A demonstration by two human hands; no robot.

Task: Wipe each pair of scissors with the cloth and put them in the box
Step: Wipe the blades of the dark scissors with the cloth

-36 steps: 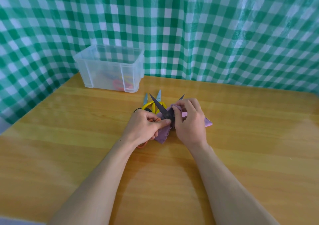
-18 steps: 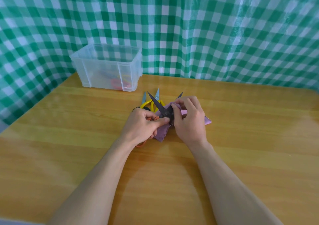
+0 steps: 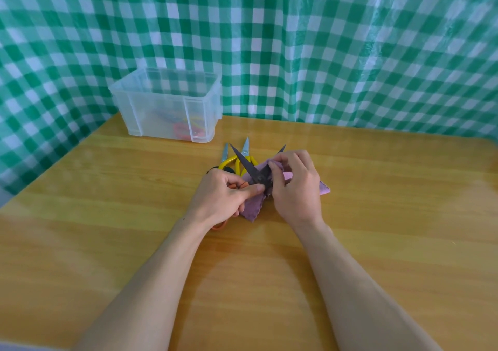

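So basically nothing big has changed in the last second. The dark-bladed scissors (image 3: pixel 247 165) are still sitting mid-table, blades spread wide and tips pointing away from the person. The left hand (image 3: pixel 223 194) keeps its fingers curled round the orange handles. The right hand (image 3: pixel 296 189) is still pinching the purple cloth (image 3: pixel 252 210) onto the right-hand blade, maybe worked a touch along it. My read: this pair is mid-wipe and not ready for the box yet.

Just behind them lie yellow-handled scissors (image 3: pixel 227 162), one pair or two, can't tell. They look like they're waiting their turn. The clear box (image 3: pixel 167 105) sits far left, with some red and yellow handles showing through its wall.

Everything's on a glossy wooden table (image 3: pixel 107 216), with a green-and-white checked sheet (image 3: pixel 323 54) hung around it.
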